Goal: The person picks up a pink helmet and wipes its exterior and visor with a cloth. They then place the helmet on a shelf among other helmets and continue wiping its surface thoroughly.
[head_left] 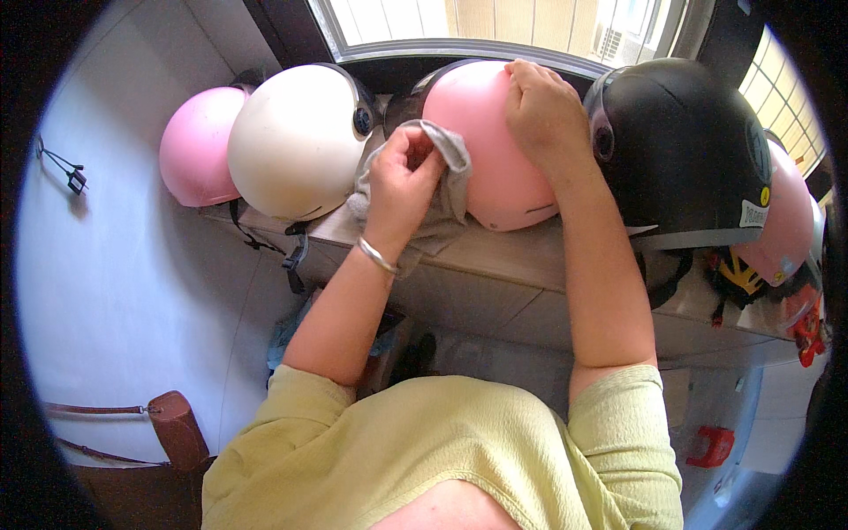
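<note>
In front of me a pink helmet (481, 146) sits on a wooden shelf (512, 269) below the window. My left hand (405, 181), with a silver bangle at its wrist, is closed on a grey cloth (455, 181) at the helmet's left side. Part of the cloth hangs down over the shelf edge. My right hand (548, 115) lies over the upper right of the same helmet, its fingers stretched along the shell and holding nothing else.
A white helmet (287, 146) and a smaller pink helmet (201, 146) stand to the left. At the right are a large black helmet (685, 150) and another pink helmet (782, 221). Straps dangle off the shelf. A brown bag (177, 433) is at lower left.
</note>
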